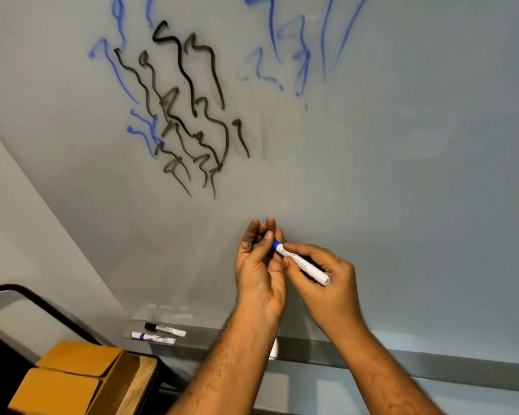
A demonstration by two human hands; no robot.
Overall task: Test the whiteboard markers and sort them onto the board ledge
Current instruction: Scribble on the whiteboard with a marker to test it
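Whiteboard point(372, 175) fills the view, scrawled with black and blue squiggles cut off at the top. Its ledge point(312, 348) is partly hidden behind both forearms; 2 markers point(159, 333) lie at its left end. Right hand point(327, 274) grasps a blue marker point(301, 262); left hand point(261, 262) pinches its tip end, cap hidden.

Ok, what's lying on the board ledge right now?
Two capped markers lie on the ledge at its left end: a black-capped marker nearer the board and a blue-banded marker in front. The left forearm covers the ledge's middle stretch, so anything there is hidden.
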